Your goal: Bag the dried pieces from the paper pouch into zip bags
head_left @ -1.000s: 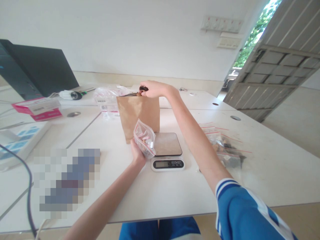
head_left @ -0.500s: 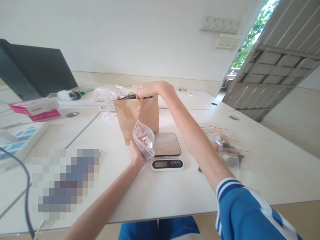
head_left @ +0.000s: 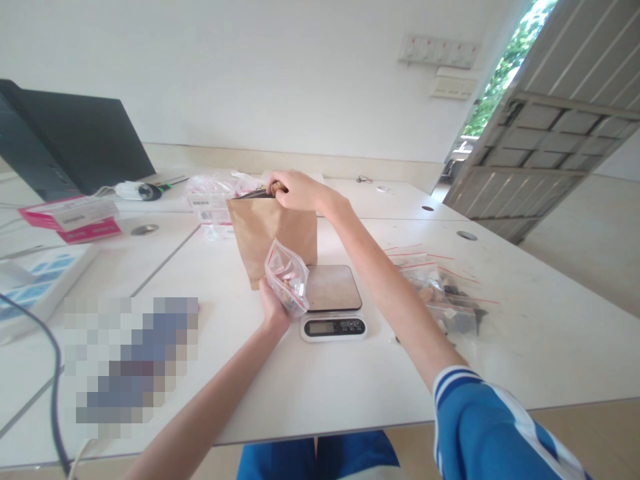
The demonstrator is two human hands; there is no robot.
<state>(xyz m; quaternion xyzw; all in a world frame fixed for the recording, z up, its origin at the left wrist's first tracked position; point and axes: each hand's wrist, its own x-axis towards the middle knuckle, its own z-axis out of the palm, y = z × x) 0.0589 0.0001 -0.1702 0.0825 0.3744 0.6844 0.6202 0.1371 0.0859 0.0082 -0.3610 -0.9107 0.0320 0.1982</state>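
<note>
At frame centre a brown paper bag (head_left: 274, 233) stands upright on the bench (head_left: 540, 333). The right hand (head_left: 295, 190) is at its open top, fingers pinched together on a small brown piece. Just below, the left hand (head_left: 273, 308) is clamped on a small clear zip bag (head_left: 287, 277), beside the scale (head_left: 333, 300). Filled zip bags (head_left: 440, 297) lie to the right; a pink box (head_left: 75, 217) sits upper left. Open bench lies along the near edge.

Your right hand (head_left: 295, 191) is coming up out of the paper bag (head_left: 274, 235), where it was dipping half a second ago. It is now pinching a small brown piece (head_left: 277, 188) at the rim.
</note>
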